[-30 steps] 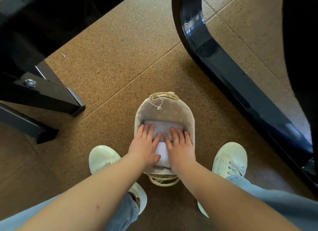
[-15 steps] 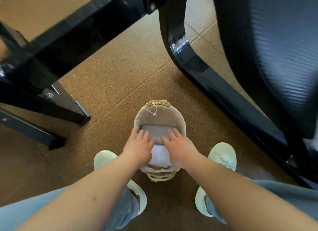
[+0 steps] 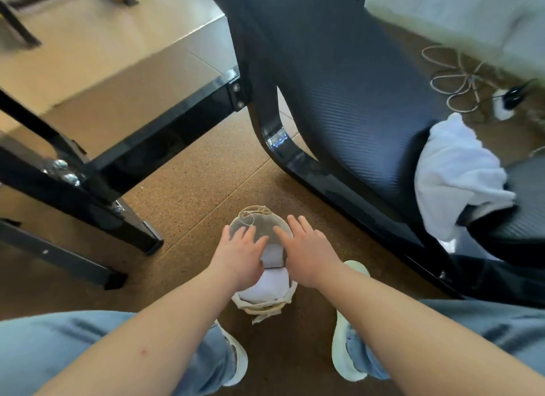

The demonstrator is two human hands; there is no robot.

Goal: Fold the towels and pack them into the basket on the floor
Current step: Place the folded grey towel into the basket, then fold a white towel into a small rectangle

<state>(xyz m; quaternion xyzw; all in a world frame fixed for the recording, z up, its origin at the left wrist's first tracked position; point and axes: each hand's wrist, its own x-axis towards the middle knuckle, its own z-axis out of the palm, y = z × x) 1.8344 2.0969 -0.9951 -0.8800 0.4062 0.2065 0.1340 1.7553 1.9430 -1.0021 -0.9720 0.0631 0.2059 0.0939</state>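
Standing on the cork floor (image 3: 191,195) between 2 pale shoes, the small oval basket (image 3: 261,226) has a fabric lining and a rope handle at each end. Folded towels (image 3: 267,286) lie inside it: a white one fills the near end, and a second pale piece (image 3: 272,255) shows in the gap between the wrists.

Both hands are over the basket, palms down. The left hand (image 3: 240,255) covers its left side and the right hand (image 3: 309,252) its right side, with the fingertips reaching toward the far rim. All the fingers are straight and spread, released and grasping nothing. Whether the palms press on the towels or hover just above them cannot be told.

The left shoe (image 3: 237,363) and right shoe (image 3: 342,363) sit just beside the basket's near end, under light blue jeans (image 3: 44,345).

A black mesh chair (image 3: 339,86) stands to the right, its glossy frame curving down to the floor near the basket. A crumpled white towel (image 3: 454,174), unfolded, lies on the chair seat. The black frame of a worktop (image 3: 132,148) stands to the left. Looped cables (image 3: 454,80) lie on the floor behind the chair.
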